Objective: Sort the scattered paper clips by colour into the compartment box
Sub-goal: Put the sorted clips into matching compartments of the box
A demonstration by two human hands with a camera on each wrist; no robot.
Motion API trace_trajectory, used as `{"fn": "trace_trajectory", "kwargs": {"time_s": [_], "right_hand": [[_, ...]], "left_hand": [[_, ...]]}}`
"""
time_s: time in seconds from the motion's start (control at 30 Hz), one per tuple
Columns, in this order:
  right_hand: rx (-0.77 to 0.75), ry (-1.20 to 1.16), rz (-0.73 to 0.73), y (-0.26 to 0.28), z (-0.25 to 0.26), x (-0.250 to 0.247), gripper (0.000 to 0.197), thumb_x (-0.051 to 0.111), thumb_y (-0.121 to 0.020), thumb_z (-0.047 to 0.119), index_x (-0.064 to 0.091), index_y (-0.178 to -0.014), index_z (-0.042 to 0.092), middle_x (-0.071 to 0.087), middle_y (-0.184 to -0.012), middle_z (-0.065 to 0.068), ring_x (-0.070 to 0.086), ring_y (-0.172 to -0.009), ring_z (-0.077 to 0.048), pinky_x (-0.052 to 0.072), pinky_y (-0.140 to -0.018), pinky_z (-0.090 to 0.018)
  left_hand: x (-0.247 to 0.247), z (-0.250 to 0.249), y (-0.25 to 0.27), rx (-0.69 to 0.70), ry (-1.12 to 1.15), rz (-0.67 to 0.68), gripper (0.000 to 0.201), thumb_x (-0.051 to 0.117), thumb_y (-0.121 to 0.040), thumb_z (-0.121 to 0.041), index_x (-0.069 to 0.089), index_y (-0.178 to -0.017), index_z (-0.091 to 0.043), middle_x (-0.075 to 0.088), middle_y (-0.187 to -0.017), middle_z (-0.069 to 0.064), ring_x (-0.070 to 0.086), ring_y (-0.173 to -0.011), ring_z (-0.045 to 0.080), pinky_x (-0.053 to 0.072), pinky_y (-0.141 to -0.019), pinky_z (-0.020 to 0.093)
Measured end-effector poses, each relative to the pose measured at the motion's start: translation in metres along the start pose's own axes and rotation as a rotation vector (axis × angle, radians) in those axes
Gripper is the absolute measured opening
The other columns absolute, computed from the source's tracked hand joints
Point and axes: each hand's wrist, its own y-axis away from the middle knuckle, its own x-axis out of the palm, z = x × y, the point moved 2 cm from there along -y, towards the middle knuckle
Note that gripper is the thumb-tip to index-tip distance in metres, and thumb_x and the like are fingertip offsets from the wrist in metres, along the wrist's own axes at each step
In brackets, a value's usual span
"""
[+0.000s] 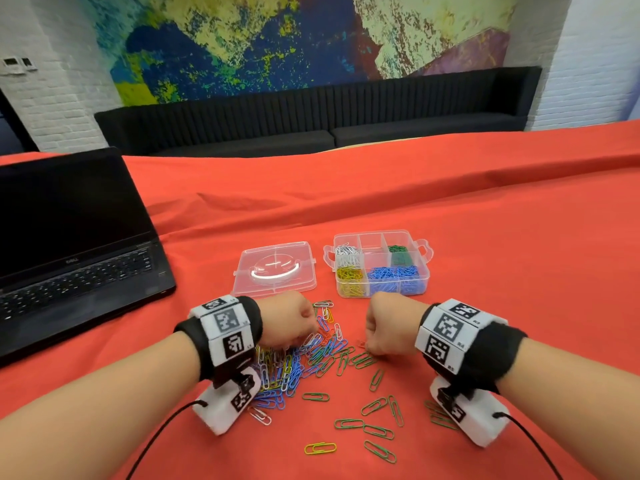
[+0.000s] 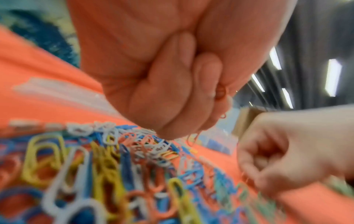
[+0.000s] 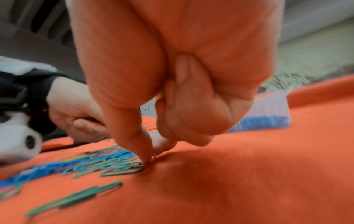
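Observation:
A mixed pile of coloured paper clips [image 1: 294,365] lies on the red cloth in front of me, with green clips [image 1: 375,405] strewn to its right. My left hand [image 1: 294,327] hovers curled over the pile [image 2: 95,166] and grips several red clips [image 2: 221,92], some dangling below the fingers. My right hand [image 1: 377,341] points down at the cloth, thumb and forefinger [image 3: 145,151] pinching a thin red clip [image 1: 361,344] beside green clips [image 3: 114,166]. The clear compartment box [image 1: 381,233] behind holds white, green, yellow and blue clips; its back middle cell looks empty.
The box's clear lid [image 1: 275,268] lies flat to the left of the box. An open black laptop [image 1: 76,258] stands at the left. A black sofa [image 1: 311,116] runs along the far wall. Bare red cloth stretches right of the box.

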Motion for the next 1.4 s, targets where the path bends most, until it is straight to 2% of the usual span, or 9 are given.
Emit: {"fn": "trace_trajectory", "kwargs": {"time_s": [0.1, 0.23, 0.33, 0.6, 0.7, 0.77, 1.03, 1.23, 1.4], "right_hand": [[0.095, -0.17, 0.106, 0.0, -0.004, 0.0, 0.013, 0.061, -0.076, 0.026, 0.062, -0.076, 0.013, 0.055, -0.066, -0.004, 0.05, -0.056, -0.018, 0.046, -0.054, -0.025], [0.207, -1.305, 0.389, -0.001, -0.006, -0.003, 0.007, 0.035, -0.073, 0.016, 0.039, -0.067, 0.018, 0.037, -0.058, -0.001, 0.02, -0.038, -0.008, 0.014, -0.034, -0.009], [0.126, -1.621, 0.397, -0.003, -0.002, -0.015, 0.01, 0.034, -0.065, 0.013, 0.043, -0.068, 0.015, 0.043, -0.063, -0.004, 0.021, -0.038, -0.008, 0.012, -0.033, -0.009], [-0.037, -0.548, 0.13, -0.008, 0.019, -0.005, 0.024, 0.048, -0.087, 0.008, 0.068, -0.099, 0.001, 0.052, -0.05, 0.006, 0.038, -0.034, -0.008, 0.029, -0.031, -0.014], [-0.146, -0.287, 0.141, 0.003, 0.018, -0.01, 0.031, 0.046, -0.091, 0.008, 0.069, -0.11, 0.018, 0.048, -0.035, 0.018, 0.044, -0.032, 0.003, 0.029, -0.036, -0.005], [-0.203, -0.158, 0.177, 0.01, 0.015, -0.013, 0.036, 0.047, -0.091, 0.013, 0.067, -0.118, 0.027, 0.061, -0.058, 0.021, 0.051, -0.053, 0.006, 0.032, -0.049, -0.003], [0.053, -0.665, 0.235, 0.013, -0.011, -0.02, 0.028, 0.038, -0.09, 0.003, 0.065, -0.091, 0.01, 0.06, -0.067, -0.001, 0.033, -0.035, -0.006, 0.026, -0.033, -0.013], [-0.054, -0.489, 0.057, 0.002, 0.007, -0.016, 0.021, 0.051, -0.09, 0.012, 0.072, -0.093, 0.015, 0.047, -0.058, 0.005, 0.036, -0.03, -0.004, 0.027, -0.031, -0.014], [-0.209, -0.044, -0.034, -0.011, 0.026, -0.011, 0.018, 0.061, -0.082, 0.012, 0.076, -0.092, 0.01, 0.073, -0.082, -0.002, 0.059, -0.062, -0.003, 0.04, -0.053, -0.006]], "left_hand": [[-0.003, 0.013, 0.005, -0.015, 0.615, 0.078, 0.026, 0.043, -0.1, -0.023, 0.046, -0.078, -0.008, 0.035, -0.038, -0.001, 0.026, -0.027, 0.01, 0.022, -0.035, 0.01], [-0.012, 0.018, 0.016, 0.016, 1.315, 0.207, 0.024, 0.04, -0.092, -0.021, 0.045, -0.07, -0.012, 0.03, -0.042, 0.0, 0.023, -0.026, 0.007, 0.013, -0.034, 0.008], [-0.018, 0.016, 0.021, 0.079, 1.558, 0.207, 0.017, 0.038, -0.081, -0.021, 0.044, -0.068, -0.012, 0.031, -0.046, 0.001, 0.026, -0.028, 0.008, 0.014, -0.033, 0.009], [-0.023, 0.02, 0.009, 0.048, 1.209, 0.009, 0.035, 0.04, -0.099, -0.032, 0.046, -0.07, -0.014, 0.034, -0.045, 0.0, 0.023, -0.028, 0.007, 0.018, -0.033, 0.007], [-0.018, 0.015, 0.005, 0.046, 0.697, -0.078, 0.017, 0.045, -0.1, -0.023, 0.052, -0.087, -0.015, 0.038, -0.044, -0.001, 0.028, -0.028, 0.008, 0.023, -0.034, 0.01], [-0.014, 0.006, 0.005, 0.067, 0.228, -0.078, 0.008, 0.046, -0.099, -0.023, 0.052, -0.096, -0.018, 0.042, -0.053, -0.006, 0.038, -0.036, 0.005, 0.031, -0.037, 0.016], [0.006, -0.02, 0.001, 0.141, -0.44, 0.004, 0.02, 0.049, -0.097, -0.023, 0.05, -0.114, -0.012, 0.057, -0.097, 0.005, 0.047, -0.085, 0.02, 0.032, -0.071, 0.026], [-0.008, -0.011, 0.002, 0.13, -0.259, -0.068, 0.017, 0.041, -0.1, -0.022, 0.054, -0.104, -0.013, 0.053, -0.078, -0.001, 0.046, -0.065, 0.014, 0.034, -0.057, 0.022], [-0.017, 0.02, 0.013, 0.062, 0.745, 0.026, 0.016, 0.041, -0.101, -0.019, 0.047, -0.087, -0.013, 0.035, -0.045, 0.001, 0.026, -0.028, 0.008, 0.021, -0.036, 0.009]]}}
